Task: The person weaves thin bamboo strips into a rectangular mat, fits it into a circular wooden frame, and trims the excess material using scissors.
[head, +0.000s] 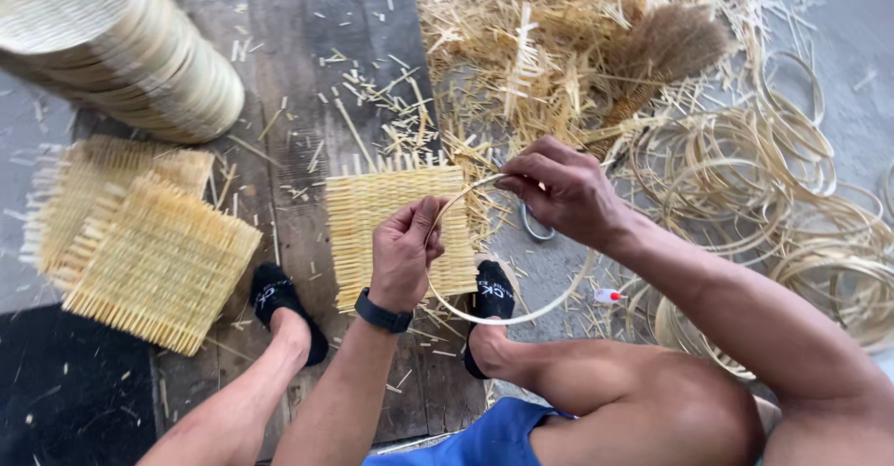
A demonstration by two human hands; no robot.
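— What do the hands hold at centre frame?

— A thin bamboo hoop (521,317), its long axis running from upper middle down to lower right. The left hand (402,254) is clamped on its left arc, the right hand (563,189) pinched on its top.

— And beneath?

— A square woven mat (372,215) on the plank floor (298,75), partly under the hoop.
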